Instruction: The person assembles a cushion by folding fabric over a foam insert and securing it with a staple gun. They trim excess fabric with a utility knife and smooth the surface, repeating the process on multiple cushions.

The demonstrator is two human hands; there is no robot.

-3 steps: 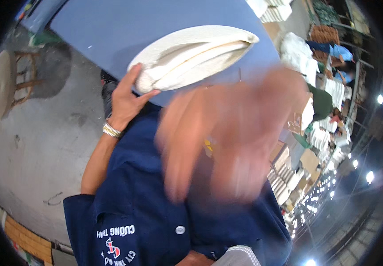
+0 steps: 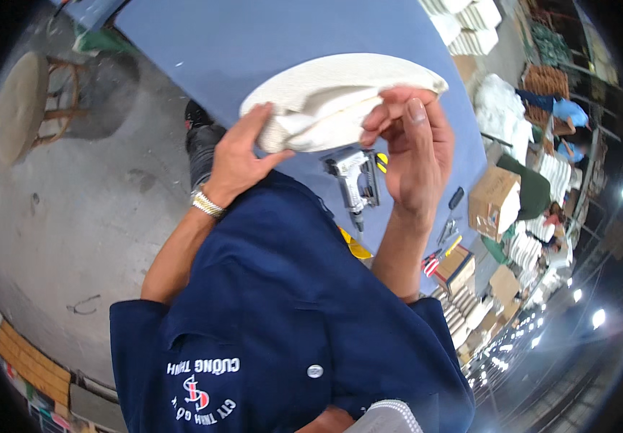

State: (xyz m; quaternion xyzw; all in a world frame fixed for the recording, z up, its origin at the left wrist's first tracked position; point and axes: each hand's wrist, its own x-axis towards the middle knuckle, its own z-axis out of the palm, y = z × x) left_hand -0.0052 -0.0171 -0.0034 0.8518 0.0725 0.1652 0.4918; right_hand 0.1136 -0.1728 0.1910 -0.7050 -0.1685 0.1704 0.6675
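A cream fabric-covered pad [image 2: 347, 72], rounded like a seat cushion, stands tilted on the blue table with its open, folded side toward me. My left hand [image 2: 243, 155] grips its left end, thumb underneath and fingers around the edge. At the right part of the fold is my right hand [image 2: 420, 141], its fingers curled in against the cloth and its thumb raised. Whether those fingers pinch the fabric or something small is hidden. A silver staple gun [image 2: 353, 177] lies on the table just below the pad, beside my right wrist.
The blue table [image 2: 268, 32] stretches away ahead. Pliers [image 2: 447, 229], a black-handled tool [image 2: 456, 197] and a yellow-handled tool [image 2: 452, 245] lie near its right edge. Beyond are a cardboard box [image 2: 494, 202] and stacked white pads [image 2: 474, 25]. A round stool [image 2: 23, 108] stands left.
My right hand, blurred and close to the camera before, has moved away from me to the pad's right part. The staple gun has come into view. My left hand keeps its grip.
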